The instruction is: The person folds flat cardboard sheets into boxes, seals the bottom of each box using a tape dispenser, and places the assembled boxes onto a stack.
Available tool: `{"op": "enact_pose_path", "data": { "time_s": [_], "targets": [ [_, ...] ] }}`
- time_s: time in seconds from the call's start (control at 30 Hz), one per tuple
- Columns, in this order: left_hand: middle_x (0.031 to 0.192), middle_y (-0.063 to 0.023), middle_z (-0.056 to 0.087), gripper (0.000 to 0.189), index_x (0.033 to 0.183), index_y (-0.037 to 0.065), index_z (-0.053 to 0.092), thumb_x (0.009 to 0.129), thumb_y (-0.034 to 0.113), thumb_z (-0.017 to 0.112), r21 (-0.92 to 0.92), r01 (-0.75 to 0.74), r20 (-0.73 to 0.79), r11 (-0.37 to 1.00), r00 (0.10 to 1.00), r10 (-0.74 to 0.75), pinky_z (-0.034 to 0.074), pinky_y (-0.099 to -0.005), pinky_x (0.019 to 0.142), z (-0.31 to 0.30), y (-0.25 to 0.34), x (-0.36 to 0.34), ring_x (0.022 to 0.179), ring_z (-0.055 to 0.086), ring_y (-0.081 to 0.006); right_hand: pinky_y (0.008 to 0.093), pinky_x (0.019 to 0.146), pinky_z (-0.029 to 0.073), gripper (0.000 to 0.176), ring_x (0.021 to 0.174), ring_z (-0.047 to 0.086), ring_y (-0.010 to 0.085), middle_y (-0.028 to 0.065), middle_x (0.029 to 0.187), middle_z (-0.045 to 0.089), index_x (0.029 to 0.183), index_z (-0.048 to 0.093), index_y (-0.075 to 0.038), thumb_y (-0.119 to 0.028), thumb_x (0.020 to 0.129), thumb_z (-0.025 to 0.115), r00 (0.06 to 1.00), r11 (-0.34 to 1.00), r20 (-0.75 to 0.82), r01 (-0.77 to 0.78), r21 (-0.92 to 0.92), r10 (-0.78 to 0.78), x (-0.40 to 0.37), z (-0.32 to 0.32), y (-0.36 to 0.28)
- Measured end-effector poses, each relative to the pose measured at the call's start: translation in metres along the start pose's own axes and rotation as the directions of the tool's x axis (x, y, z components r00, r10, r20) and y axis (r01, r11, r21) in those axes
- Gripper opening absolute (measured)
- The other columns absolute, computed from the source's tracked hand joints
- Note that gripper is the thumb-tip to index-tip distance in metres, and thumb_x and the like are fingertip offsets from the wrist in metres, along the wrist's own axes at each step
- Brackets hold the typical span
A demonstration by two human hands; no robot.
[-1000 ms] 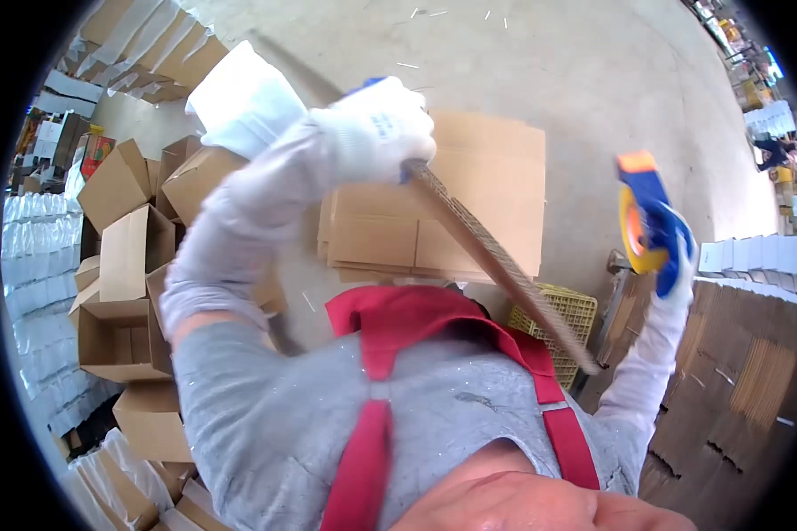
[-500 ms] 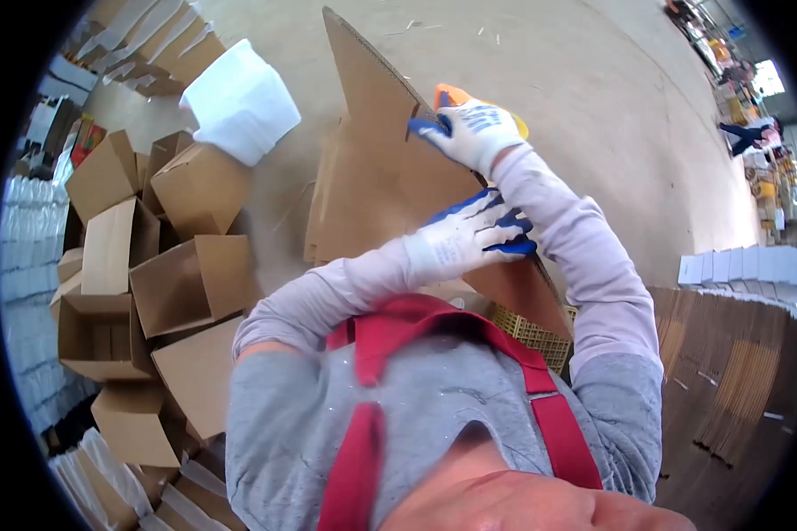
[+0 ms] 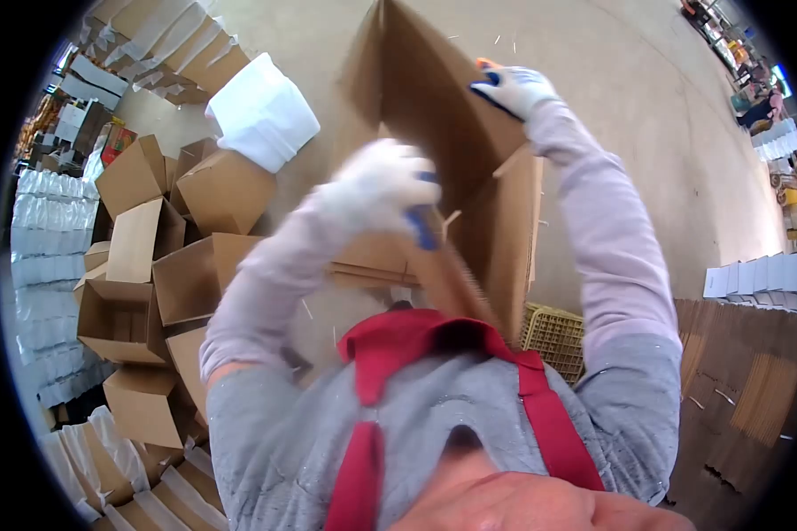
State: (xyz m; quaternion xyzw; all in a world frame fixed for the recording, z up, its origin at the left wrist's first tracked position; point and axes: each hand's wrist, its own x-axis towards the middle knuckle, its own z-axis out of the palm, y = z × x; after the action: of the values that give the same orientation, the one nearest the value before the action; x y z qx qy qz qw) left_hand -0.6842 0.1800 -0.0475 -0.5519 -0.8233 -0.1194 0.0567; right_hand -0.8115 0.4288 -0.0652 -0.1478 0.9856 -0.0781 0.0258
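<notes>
A brown cardboard box [image 3: 443,115] stands in front of me, spread partway so that its hollow inside shows. My left hand [image 3: 381,186], in a white glove with blue fingertips, is blurred. Its fingers close over the edge of the near-left panel. My right hand [image 3: 518,91], gloved the same way, grips the top edge of the far-right wall, thumb towards the inside. A bit of an orange object [image 3: 487,64] shows beside the right fingers; the rest of it is hidden. Beneath the box on the left lie flat cardboard sheets [image 3: 372,270].
Several open cardboard boxes [image 3: 119,323] are heaped on my left, with a white plastic tub [image 3: 264,113] beyond them. A yellow plastic crate [image 3: 553,341] sits near my right side. Stacked flat cardboard [image 3: 726,380] lies at right. Wrapped clear goods [image 3: 53,283] line the far left.
The cardboard box has gone from nearly flat to spread open. My left hand has moved left and up with its panel; my right hand has shifted right and slightly up.
</notes>
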Motion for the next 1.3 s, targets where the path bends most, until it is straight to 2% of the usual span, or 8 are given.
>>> {"op": "enact_pose_path", "data": {
  "time_s": [0.37,0.57,0.67,0.7,0.8,0.9,1.1,1.3],
  "targets": [
    [0.123,-0.0157,0.057,0.066,0.130,0.003,0.048,0.076,0.032,0.075,-0.686,0.678,0.611,0.263,0.734,-0.297,0.045,-0.0320,0.096,0.001,-0.012,-0.020,0.112,0.056,-0.0224,0.0464,0.083,0.047,0.039,0.101,0.060,0.0278,0.0119,0.107,0.064,0.111,0.063,-0.017,-0.045,0.089,0.048,0.987,0.995,0.149,-0.040,-0.089,0.053,-0.114,0.015,0.014],
    [0.115,-0.0242,0.059,0.074,0.132,0.002,0.044,0.077,0.044,0.068,-0.228,0.767,0.716,0.600,0.550,-0.430,0.045,-0.0382,0.092,0.068,0.124,0.020,0.107,0.058,-0.0353,0.0468,0.084,0.047,0.038,0.102,0.060,0.0272,0.0110,0.108,0.064,0.113,0.061,-0.017,-0.043,0.091,0.045,0.987,0.994,0.157,0.032,-0.104,-0.015,-0.110,0.016,0.022],
    [0.098,-0.0111,0.069,0.042,0.107,-0.002,0.064,0.074,0.023,0.074,-0.367,0.901,0.899,0.232,0.408,-0.161,0.050,-0.0303,0.080,0.087,0.077,0.003,0.089,0.063,-0.0162,0.0441,0.085,0.046,0.037,0.101,0.060,0.0257,0.0089,0.107,0.064,0.111,0.062,-0.017,-0.043,0.091,0.045,0.988,0.995,0.136,0.077,-0.059,-0.069,-0.111,0.017,0.028],
    [0.096,-0.0080,0.068,0.039,0.108,0.000,0.063,0.078,0.022,0.071,-0.750,0.509,0.635,0.423,0.732,0.246,0.050,-0.0295,0.077,0.125,0.040,-0.017,0.085,0.063,-0.0150,0.0441,0.085,0.046,0.037,0.101,0.060,0.0257,0.0089,0.107,0.064,0.111,0.062,-0.017,-0.043,0.091,0.045,0.986,0.994,0.141,0.091,-0.052,-0.083,-0.111,0.014,0.025],
    [0.100,-0.0092,0.067,0.050,0.120,0.003,0.055,0.081,0.030,0.069,-0.291,0.942,0.955,0.165,0.276,0.110,0.050,-0.0308,0.079,0.102,0.046,0.009,0.088,0.063,-0.0167,0.0433,0.084,0.047,0.035,0.101,0.060,0.0260,0.0094,0.106,0.065,0.110,0.062,-0.016,-0.042,0.090,0.048,0.992,0.995,0.122,0.041,-0.093,-0.030,-0.113,0.011,0.021],
    [0.110,-0.0155,0.064,0.058,0.129,0.008,0.048,0.081,0.031,0.068,-0.172,0.748,0.885,0.641,0.403,-0.232,0.048,-0.0351,0.086,0.029,0.103,0.007,0.096,0.060,-0.0206,0.0436,0.083,0.047,0.035,0.101,0.060,0.0266,0.0104,0.106,0.064,0.109,0.063,-0.016,-0.042,0.090,0.048,0.997,0.994,0.055,-0.041,-0.101,0.047,-0.115,0.015,0.022],
    [0.101,-0.0118,0.066,0.054,0.121,0.012,0.058,0.075,0.035,0.074,-0.238,0.944,0.951,0.229,0.178,0.254,0.052,-0.0319,0.069,0.119,-0.031,-0.048,0.085,0.064,-0.0214,0.0430,0.083,0.047,0.037,0.098,0.060,0.0278,0.0120,0.101,0.064,0.109,0.062,-0.014,-0.042,0.089,0.050,0.996,0.998,0.089,-0.009,-0.062,0.015,-0.116,0.012,0.020],
    [0.103,-0.0106,0.068,0.052,0.102,0.010,0.071,0.061,0.041,0.079,0.308,0.145,0.932,0.940,0.155,-0.329,0.049,-0.0485,0.084,0.179,-0.022,0.005,0.098,0.063,-0.0298,0.0447,0.079,0.046,0.034,0.095,0.061,0.0277,0.0129,0.101,0.062,0.106,0.064,-0.016,-0.042,0.088,0.050,0.999,0.996,-0.045,-0.016,-0.092,0.012,-0.128,0.027,0.010]
  ]
}}
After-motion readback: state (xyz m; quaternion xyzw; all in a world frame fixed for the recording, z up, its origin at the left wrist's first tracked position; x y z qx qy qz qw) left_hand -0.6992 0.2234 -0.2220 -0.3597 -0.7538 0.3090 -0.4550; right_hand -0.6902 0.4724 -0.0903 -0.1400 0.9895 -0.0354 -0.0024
